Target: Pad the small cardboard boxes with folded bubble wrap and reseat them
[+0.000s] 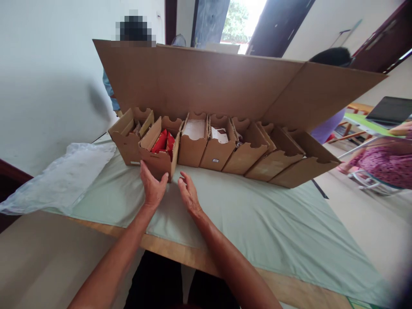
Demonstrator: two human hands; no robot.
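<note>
A cardboard bin (155, 161) with red packets (163, 141) in it sits slightly forward of the row. My left hand (153, 187) is at its front wall with thumb and fingers spread; whether it touches the cardboard I cannot tell. To the right of that bin, my right hand (189, 193) hovers above the cloth, fingers apart and holding nothing. Behind on the left stands another bin (124, 148) with brownish contents. Just right of the red packets comes a bin (192, 151) with white contents, then one (216, 154) holding a white piece with dark marks.
More cardboard bins (245, 156) lean rightward along the row. A tall cardboard panel (219, 79) rises behind them. Crumpled clear plastic (61, 176) lies at left on the green cloth (257, 214). People are partly visible behind the panel and at right, near a laptop (391, 110).
</note>
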